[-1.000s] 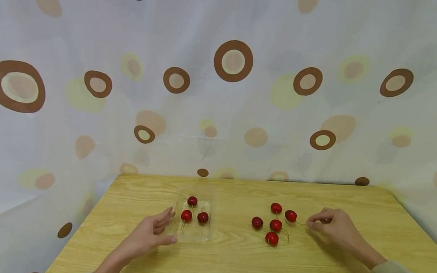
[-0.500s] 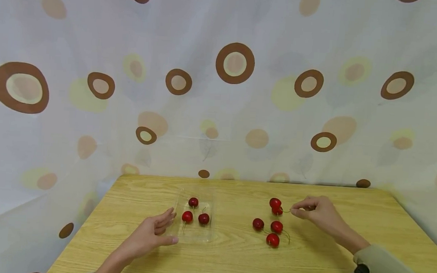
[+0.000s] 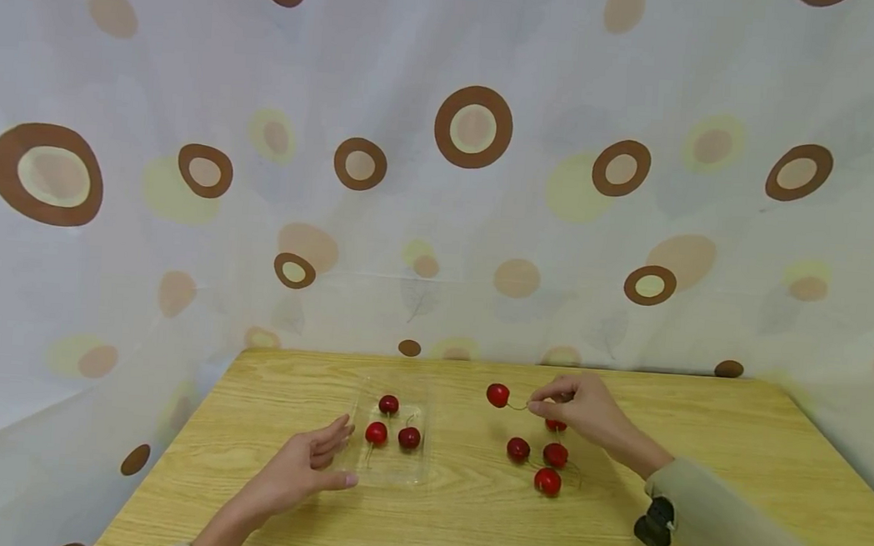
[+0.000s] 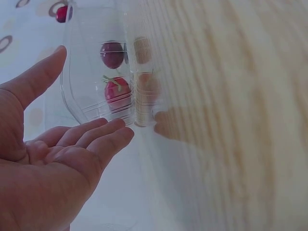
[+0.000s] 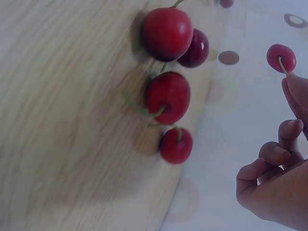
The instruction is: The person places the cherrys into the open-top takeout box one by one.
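My right hand (image 3: 585, 411) pinches the thin stem of a red cherry (image 3: 498, 395) between thumb and forefinger, holding it raised off the table. In the right wrist view the same cherry (image 5: 281, 58) hangs past the fingertips. Below and beside this hand lie several loose cherries (image 3: 548, 481), one partly hidden behind the fingers. At the left, a clear plastic box (image 3: 395, 473) holds three cherries (image 3: 376, 433). My left hand (image 3: 297, 469) is spread at the box's left side, thumb and fingers apart, fingertips right at its wall (image 4: 98, 109).
A light wood-grain table (image 3: 452, 524) carries everything. A white curtain with brown and tan ovals (image 3: 467, 225) rises behind its back edge and along the sides. A black wrist strap piece (image 3: 654, 524) sits on the right sleeve.
My right hand has lifted the cherry by its stem and carried it left, over the loose cherries and beyond them. My left hand has stayed beside the box.
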Demonstrator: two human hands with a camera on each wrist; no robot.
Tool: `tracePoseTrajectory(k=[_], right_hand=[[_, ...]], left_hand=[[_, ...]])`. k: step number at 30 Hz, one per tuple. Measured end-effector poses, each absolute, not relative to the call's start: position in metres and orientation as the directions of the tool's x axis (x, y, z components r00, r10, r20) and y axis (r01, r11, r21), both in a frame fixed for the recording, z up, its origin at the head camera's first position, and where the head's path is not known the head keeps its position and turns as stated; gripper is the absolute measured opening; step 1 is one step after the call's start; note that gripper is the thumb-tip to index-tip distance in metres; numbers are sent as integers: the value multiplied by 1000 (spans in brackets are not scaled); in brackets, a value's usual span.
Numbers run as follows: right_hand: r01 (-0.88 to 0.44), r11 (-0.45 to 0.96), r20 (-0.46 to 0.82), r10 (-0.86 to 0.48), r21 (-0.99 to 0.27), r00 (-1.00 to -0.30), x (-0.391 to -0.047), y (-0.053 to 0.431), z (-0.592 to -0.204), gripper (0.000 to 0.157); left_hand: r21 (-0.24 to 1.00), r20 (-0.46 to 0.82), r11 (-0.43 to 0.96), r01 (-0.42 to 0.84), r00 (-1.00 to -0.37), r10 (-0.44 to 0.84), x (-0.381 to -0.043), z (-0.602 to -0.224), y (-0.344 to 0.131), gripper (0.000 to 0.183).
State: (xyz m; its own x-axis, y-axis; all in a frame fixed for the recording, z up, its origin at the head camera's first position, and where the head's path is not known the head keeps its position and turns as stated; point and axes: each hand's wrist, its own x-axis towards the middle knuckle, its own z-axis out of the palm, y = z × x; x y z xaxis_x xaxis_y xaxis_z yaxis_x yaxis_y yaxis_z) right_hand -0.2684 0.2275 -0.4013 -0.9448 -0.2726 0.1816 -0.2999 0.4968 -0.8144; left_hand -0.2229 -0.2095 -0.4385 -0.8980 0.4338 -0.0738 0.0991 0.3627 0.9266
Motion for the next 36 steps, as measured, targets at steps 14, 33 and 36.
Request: tracePoseTrajectory(k=[14, 33, 36], right_hand=[[-407, 452, 239, -383, -794, -892, -284, 172, -406, 14], [-424, 430, 213, -457, -797, -864, -302, 108, -405, 9], [-407, 443, 190, -456, -799, -869, -303, 100, -406, 9]], left_hand=[[932, -90, 355, 77, -898, 431, -223, -441, -210, 92], [925, -81, 369, 91, -902, 424, -222, -437, -209, 93], [925, -81, 368, 90, -902, 424, -222, -438, -209, 94]])
